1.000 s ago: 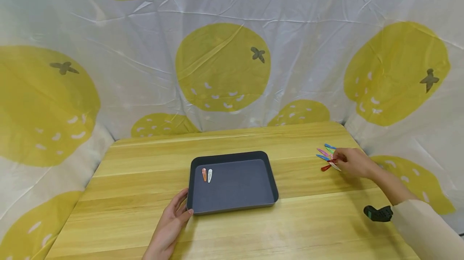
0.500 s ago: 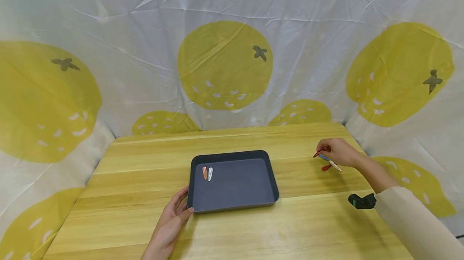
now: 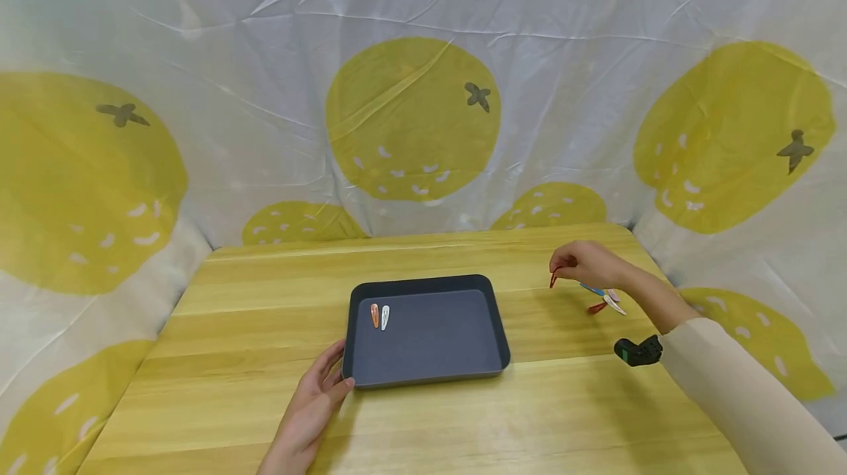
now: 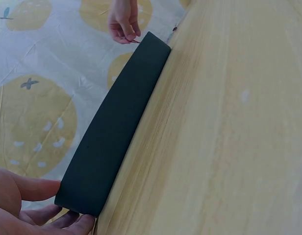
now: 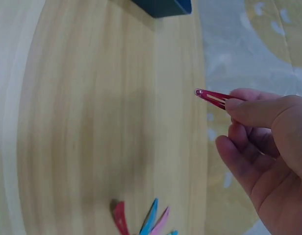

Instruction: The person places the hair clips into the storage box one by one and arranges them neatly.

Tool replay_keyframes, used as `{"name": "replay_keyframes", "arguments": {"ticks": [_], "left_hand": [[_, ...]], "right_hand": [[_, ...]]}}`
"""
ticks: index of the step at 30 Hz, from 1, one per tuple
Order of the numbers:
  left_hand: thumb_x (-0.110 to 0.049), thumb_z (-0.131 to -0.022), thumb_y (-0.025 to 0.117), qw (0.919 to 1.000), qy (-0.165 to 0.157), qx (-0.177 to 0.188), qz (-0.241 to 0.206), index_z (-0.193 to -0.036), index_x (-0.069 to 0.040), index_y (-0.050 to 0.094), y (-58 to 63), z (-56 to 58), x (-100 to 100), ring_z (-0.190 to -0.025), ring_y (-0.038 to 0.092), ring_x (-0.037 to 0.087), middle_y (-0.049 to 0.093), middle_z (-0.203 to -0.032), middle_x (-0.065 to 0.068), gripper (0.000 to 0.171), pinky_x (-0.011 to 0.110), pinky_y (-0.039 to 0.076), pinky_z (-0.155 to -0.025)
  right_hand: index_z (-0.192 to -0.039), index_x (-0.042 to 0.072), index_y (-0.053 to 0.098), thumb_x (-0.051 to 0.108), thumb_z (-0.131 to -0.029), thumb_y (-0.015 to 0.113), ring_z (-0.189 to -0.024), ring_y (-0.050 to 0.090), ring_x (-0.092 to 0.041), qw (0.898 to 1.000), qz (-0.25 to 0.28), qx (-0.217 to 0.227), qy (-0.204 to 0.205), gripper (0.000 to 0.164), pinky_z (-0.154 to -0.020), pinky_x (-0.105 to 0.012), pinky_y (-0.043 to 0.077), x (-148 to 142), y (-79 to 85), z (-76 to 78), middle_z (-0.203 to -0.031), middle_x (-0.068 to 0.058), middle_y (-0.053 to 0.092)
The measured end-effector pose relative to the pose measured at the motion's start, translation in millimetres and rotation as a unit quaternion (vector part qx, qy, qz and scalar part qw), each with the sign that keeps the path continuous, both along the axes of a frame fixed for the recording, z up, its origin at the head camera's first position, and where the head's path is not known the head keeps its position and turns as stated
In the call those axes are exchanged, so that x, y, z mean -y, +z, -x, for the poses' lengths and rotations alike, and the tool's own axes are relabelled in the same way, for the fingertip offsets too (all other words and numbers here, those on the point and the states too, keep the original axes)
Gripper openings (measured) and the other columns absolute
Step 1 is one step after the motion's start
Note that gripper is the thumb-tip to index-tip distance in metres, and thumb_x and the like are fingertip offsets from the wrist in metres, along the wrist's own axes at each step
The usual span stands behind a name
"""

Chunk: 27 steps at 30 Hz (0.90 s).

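My right hand (image 3: 584,266) pinches a red snap hair clip (image 5: 213,98) between thumb and index finger, raised over the right of the table. In the right wrist view the clip points away from the fingertips. Below that hand lies a small pile of clips, with a blue clip (image 3: 591,289), a red clip (image 3: 597,308) and a white clip (image 3: 614,304) showing. My left hand (image 3: 311,405) holds the near left corner of a dark grey rectangular tray (image 3: 430,379), thumb and fingers around it. Inside the tray, an orange clip (image 3: 374,315) and a white clip lie side by side at the left.
The wooden table (image 3: 265,313) carries the tray in its middle. A curtain (image 3: 278,93) with yellow fruit prints hangs behind and at both sides. A black device (image 3: 638,351) sits at the right wrist by the cream sleeve (image 3: 728,387).
My right hand has lifted the red clip off the pile and moved left with it, uncovering part of the pile. The left hand stays at the tray corner.
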<state>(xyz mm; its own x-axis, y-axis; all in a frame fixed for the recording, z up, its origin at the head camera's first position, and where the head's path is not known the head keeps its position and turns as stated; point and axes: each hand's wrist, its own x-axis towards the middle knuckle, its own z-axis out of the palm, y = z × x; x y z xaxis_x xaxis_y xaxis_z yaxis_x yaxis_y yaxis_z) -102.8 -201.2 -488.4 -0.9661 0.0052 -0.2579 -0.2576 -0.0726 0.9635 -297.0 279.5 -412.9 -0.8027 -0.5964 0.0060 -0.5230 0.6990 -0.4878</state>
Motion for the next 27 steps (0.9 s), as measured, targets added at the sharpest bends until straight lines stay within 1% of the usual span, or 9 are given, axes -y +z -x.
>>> {"name": "replay_keyframes", "arguments": {"ticks": [6, 14, 18, 21, 26, 27], "left_hand": [[0.013, -0.098, 0.052, 0.9999, -0.006, -0.009, -0.001, -0.161, 0.0, 0.025, 0.6, 0.6, 0.1, -0.15, 0.018, 0.05, 0.017, -0.167, 0.025, 0.069, 0.058, 0.026, -0.119], [0.013, -0.098, 0.052, 0.9999, -0.005, -0.008, 0.008, -0.162, 0.0, 0.023, -1.3, 2.5, 1.1, -0.15, 0.019, 0.05, 0.017, -0.167, 0.025, 0.071, 0.057, 0.027, -0.119], [0.012, -0.099, 0.053, 0.9999, -0.004, -0.007, 0.013, -0.162, 0.0, 0.023, -2.2, 3.5, 1.1, -0.15, 0.019, 0.049, 0.017, -0.167, 0.025, 0.071, 0.056, 0.027, -0.119], [0.012, -0.098, 0.053, 0.9999, -0.004, -0.008, 0.014, -0.162, 0.0, 0.024, -2.4, 3.6, 1.1, -0.15, 0.019, 0.049, 0.017, -0.167, 0.025, 0.071, 0.057, 0.027, -0.119], [0.012, -0.098, 0.053, 0.9999, 0.0, -0.005, 0.016, -0.161, -0.001, 0.026, -2.8, 3.1, 0.5, -0.15, 0.021, 0.049, 0.02, -0.166, 0.024, 0.07, 0.056, 0.028, -0.118], [0.012, -0.098, 0.053, 0.9999, 0.002, -0.004, 0.016, -0.161, -0.001, 0.027, -2.6, 2.7, 0.4, -0.15, 0.022, 0.048, 0.02, -0.166, 0.024, 0.07, 0.056, 0.028, -0.118]], "right_hand": [[-0.096, 0.01, 0.076, 0.005, -0.099, 0.07, -0.072, 0.056, -0.013, 1.0, 0.0, 0.012, 0.024, 0.009, -0.066, -0.032, 0.05, 22.7, 10.9, 7.0, -0.086, 0.008, 0.068], [-0.099, 0.007, 0.078, 0.003, -0.098, 0.07, -0.071, 0.059, -0.013, 0.997, -0.003, 0.035, 0.068, 0.009, -0.066, -0.032, 0.052, 56.3, 17.4, 18.6, -0.083, 0.006, 0.068], [-0.099, 0.006, 0.078, 0.003, -0.097, 0.07, -0.07, 0.059, -0.012, 0.995, -0.011, 0.039, 0.091, 0.009, -0.066, -0.032, 0.052, 76.0, 19.4, 22.6, -0.085, 0.001, 0.07], [-0.101, 0.004, 0.078, 0.003, -0.098, 0.07, -0.071, 0.061, -0.015, 0.993, -0.015, 0.046, 0.107, 0.009, -0.066, -0.032, 0.053, 92.0, 20.3, 23.9, -0.086, -0.001, 0.071], [-0.105, 0.0, 0.077, 0.004, -0.099, 0.069, -0.076, 0.067, -0.025, 0.99, -0.019, 0.056, 0.13, 0.011, -0.067, -0.031, 0.054, 120.5, 20.4, 24.9, -0.088, 0.0, 0.072], [-0.106, 0.0, 0.077, 0.004, -0.099, 0.069, -0.077, 0.067, -0.025, 0.989, -0.021, 0.055, 0.135, 0.011, -0.068, -0.03, 0.054, 125.8, 19.7, 25.3, -0.088, 0.0, 0.073]]}}
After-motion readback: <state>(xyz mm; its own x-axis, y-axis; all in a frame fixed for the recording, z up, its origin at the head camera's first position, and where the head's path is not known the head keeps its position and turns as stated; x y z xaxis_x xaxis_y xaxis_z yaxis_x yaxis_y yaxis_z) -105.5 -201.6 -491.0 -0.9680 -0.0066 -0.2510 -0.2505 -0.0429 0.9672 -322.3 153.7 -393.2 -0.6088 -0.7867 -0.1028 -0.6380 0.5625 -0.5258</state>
